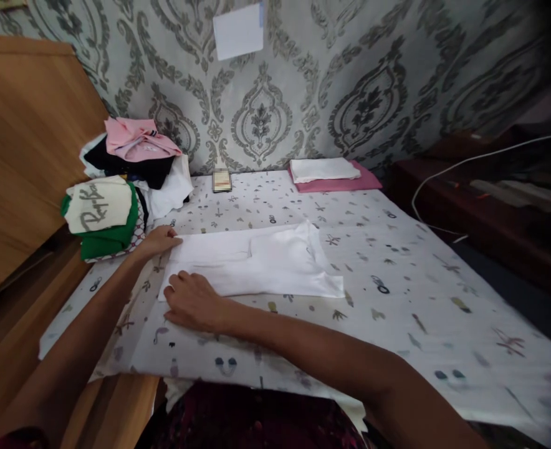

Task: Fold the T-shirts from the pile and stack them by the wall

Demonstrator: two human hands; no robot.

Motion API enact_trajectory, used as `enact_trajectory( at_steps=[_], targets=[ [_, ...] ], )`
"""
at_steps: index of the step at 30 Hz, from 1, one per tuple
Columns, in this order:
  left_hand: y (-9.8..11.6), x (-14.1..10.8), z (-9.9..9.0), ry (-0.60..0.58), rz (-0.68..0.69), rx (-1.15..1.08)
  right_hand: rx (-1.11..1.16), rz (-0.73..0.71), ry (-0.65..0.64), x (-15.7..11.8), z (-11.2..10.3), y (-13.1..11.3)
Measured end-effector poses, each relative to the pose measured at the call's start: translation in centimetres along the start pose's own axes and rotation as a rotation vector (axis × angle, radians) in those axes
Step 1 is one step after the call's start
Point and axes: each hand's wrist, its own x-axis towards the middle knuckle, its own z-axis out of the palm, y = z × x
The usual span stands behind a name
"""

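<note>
A white garment (280, 259) lies on the printed cloth in front of me, folded into a long strip with some creases. Its right end is uneven, with one corner sticking out toward me. My left hand (161, 240) pinches the far left corner, fingers closed at the edge. My right hand (194, 302) reaches across to the near left corner, its fingers curled over the garment's end. The fingertips of both hands are partly hidden.
Piled clothes stand at the left: a pink shirt (139, 140) on dark and white items, and a cream-and-green stack (100, 209). A small framed card (222, 180) sits by the wall. Folded white cloth (325, 168) rests on pink cloth (366, 177). A cable (418, 190) hangs at right.
</note>
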Motion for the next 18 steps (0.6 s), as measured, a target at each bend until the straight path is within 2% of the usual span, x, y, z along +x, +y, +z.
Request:
enact_trajectory(
  at_steps=[5, 9, 11, 13, 15, 18],
  targets=[
    [0.0, 0.0, -0.2, 0.005, 0.042, -0.094, -0.051, 0.001, 0.035, 1.9, 0.6, -0.7],
    [0.9, -0.6, -0.3, -0.012, -0.063, -0.34, -0.043, 0.03, 0.024, 2.1, 0.1, -0.8],
    [1.8, -1.0, -0.8, -0.011, -0.096, -0.44, 0.037, 0.124, 0.029, 1.6, -0.6, -0.4],
    [3.1, -1.4, -1.4, -0.003, -0.074, -0.525, 0.176, 0.276, 0.06, 0.7, -1.4, 0.3],
    [4.8, -1.6, -2.1, -0.017, -0.015, -0.607, 0.366, 0.454, 0.152, -0.7, -2.0, 1.2],
    [8.1, -1.4, -2.4, -0.112, 0.077, -0.676, 0.75, 0.646, 0.342, -3.7, -2.5, 2.6]
  ],
)
